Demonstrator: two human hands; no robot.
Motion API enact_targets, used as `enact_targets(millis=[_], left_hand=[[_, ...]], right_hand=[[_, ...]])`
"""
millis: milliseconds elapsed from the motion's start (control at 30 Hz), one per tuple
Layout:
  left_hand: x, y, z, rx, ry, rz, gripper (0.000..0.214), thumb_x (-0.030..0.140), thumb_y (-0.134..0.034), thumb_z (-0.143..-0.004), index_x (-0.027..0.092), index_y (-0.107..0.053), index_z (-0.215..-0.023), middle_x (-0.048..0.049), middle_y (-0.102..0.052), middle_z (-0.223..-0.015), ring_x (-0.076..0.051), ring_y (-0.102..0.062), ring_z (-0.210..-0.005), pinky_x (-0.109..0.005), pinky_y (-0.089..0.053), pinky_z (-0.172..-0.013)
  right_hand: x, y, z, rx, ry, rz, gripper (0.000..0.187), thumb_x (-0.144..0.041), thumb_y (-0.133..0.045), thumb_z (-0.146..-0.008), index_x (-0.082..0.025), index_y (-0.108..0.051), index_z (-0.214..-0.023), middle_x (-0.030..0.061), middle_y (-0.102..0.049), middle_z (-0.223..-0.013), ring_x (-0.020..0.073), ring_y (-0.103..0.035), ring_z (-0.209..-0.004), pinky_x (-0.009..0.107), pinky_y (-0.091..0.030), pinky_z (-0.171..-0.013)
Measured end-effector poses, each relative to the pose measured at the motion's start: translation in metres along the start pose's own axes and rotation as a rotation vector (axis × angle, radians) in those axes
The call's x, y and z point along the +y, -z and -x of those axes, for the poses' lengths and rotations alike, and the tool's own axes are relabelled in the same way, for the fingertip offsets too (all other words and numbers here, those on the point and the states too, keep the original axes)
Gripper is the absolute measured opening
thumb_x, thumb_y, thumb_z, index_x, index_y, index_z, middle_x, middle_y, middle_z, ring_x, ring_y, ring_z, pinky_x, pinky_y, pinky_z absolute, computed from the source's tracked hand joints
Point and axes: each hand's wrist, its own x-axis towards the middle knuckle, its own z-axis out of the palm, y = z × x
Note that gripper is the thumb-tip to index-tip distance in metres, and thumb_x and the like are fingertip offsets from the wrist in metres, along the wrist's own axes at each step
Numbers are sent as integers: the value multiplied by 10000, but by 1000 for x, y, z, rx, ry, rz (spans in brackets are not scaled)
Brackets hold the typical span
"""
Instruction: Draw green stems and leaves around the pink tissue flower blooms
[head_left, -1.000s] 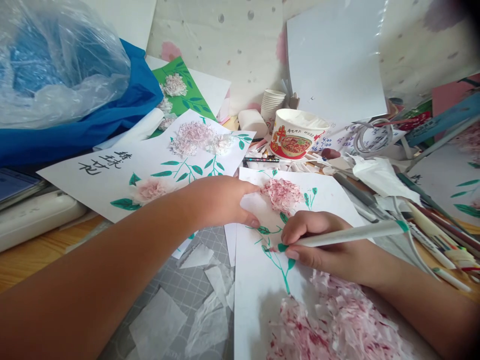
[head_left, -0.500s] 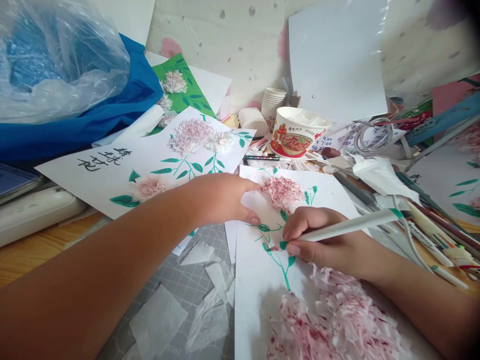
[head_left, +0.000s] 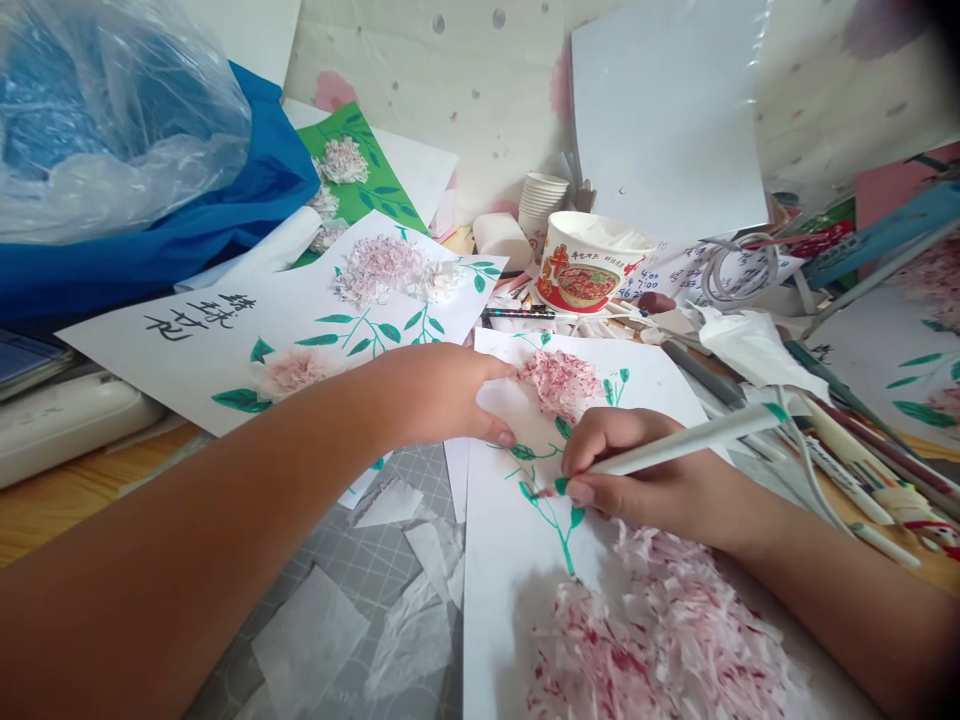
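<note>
My right hand point(head_left: 637, 475) grips a white marker pen point(head_left: 686, 442) with a green end cap. Its tip is hidden behind my fingers, close to green stems and leaves drawn on a white sheet of paper point(head_left: 495, 600). Resting on the upper left edge of that sheet is my left hand point(head_left: 457, 395), thumb and forefinger apart, holding nothing. A pink tissue-paper flower point(head_left: 561, 382) sits just right of my left fingers. Larger pink-and-white tissue flowers point(head_left: 697, 620) stand out from the sheet's near end, below my right hand.
Tissue scraps point(head_left: 311, 630) lie on a grey cutting mat point(head_left: 352, 570). Another flower picture point(head_left: 187, 370) with black writing is at left. Behind stand a noodle tub point(head_left: 592, 265) and stacked paper cups point(head_left: 541, 205). Pens point(head_left: 847, 470) crowd the right; a blue bag point(head_left: 277, 150) fills the back left.
The whole view has shifted slightly, with things appearing a little further left. Both hands keep nearly the same places on the sheet, and the pen stays in my right hand.
</note>
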Motion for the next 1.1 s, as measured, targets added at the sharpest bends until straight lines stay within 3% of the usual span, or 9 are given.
enact_targets(millis=[833, 1100], left_hand=[[0, 2, 1, -17, 10, 0, 694, 599, -514, -577, 374, -352, -1214, -4, -561, -1048, -258, -494, -925, -296, -346, -694], [-2, 0, 0, 22, -8, -6, 509, 515, -423, -708, 374, -381, -1195, -6, -557, -1042, -253, -488, -929, -293, -343, -679]], right_hand=[[-2, 1, -3, -7, -40, -67, 96, -186, -588, -715, -142, -513, -675, -19, -507, -604, 54, -447, -500, 151, -359, -432], [-1, 2, -3, -17, -23, -80, 108, -184, -583, -721, -137, -504, -665, -24, -498, -605, 51, -443, -514, 147, -364, -450]])
